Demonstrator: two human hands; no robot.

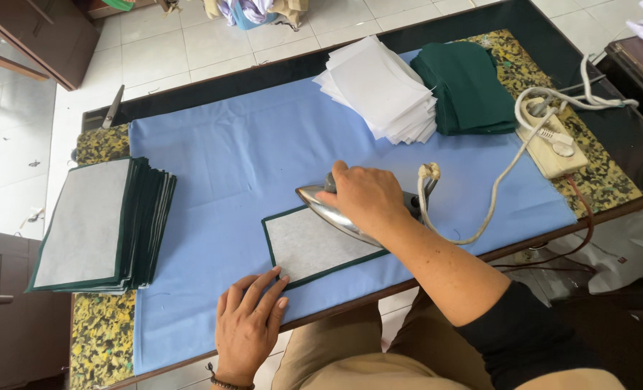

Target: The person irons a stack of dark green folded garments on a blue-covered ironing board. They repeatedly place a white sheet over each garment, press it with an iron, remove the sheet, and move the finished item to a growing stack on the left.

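My right hand (367, 195) grips the handle of a metal clothes iron (329, 209), which rests on a green fabric piece topped with a white lining sheet (311, 245). That piece lies flat on a blue cloth (264, 152) spread over the table. My left hand (249, 321) lies flat, fingers apart, on the blue cloth at the piece's near left corner, its fingertips touching the green edge. The iron's white cord (495, 195) runs to the right.
A stack of green pieces with white lining (97, 224) sits at the left. White sheets (379, 87) and folded green fabric (466, 83) lie at the far side. A beige power strip (553, 141) lies at right. Scissors (112, 108) rest at the far left edge.
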